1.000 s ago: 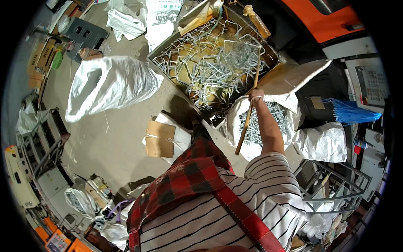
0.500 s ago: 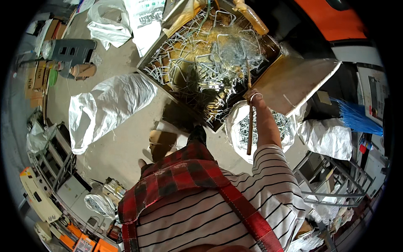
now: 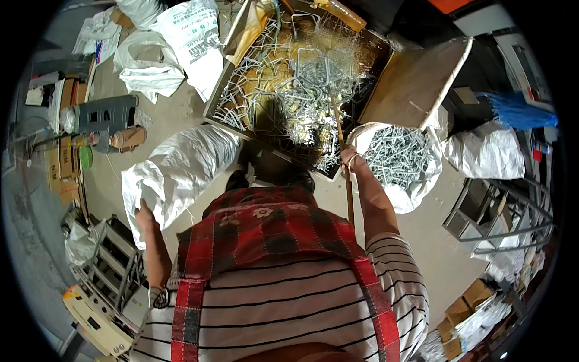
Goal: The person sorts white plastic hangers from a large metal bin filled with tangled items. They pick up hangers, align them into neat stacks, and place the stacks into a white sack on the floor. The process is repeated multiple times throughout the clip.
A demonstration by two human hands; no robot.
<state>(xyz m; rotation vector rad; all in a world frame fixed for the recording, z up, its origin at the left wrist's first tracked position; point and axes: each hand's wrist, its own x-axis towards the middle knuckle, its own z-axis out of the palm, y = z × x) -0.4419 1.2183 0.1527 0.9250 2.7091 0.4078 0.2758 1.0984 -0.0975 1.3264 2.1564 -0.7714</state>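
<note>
My right hand (image 3: 351, 159) is closed round a long thin brown stick (image 3: 338, 123). The stick's far end reaches into a big open bin (image 3: 218, 110), among a heap of bent silvery metal wire pieces (image 3: 256, 102). Wet, shiny patches gleam in the middle of the heap. My left hand (image 3: 145, 216) is at the mouth of a white woven sack (image 3: 196, 160) lying on the floor; whether its fingers grip the sack cannot be made out. Just right of my right hand, an open white sack (image 3: 395, 202) is full of small grey metal pieces (image 3: 398, 154).
A brown-stained board (image 3: 416, 87) slants out from the bin's right side. More white sacks (image 3: 196, 45) lie at the back left, another (image 3: 487, 151) at the right. Metal racks (image 3: 500, 220) stand at right and left. A grey plastic piece (image 3: 105, 114) and a jug (image 3: 128, 139) are at far left.
My left hand has come into view beside the lying sack. The stick has drawn back toward me with my right hand, and the view has shifted. Splashing in the bin has eased.
</note>
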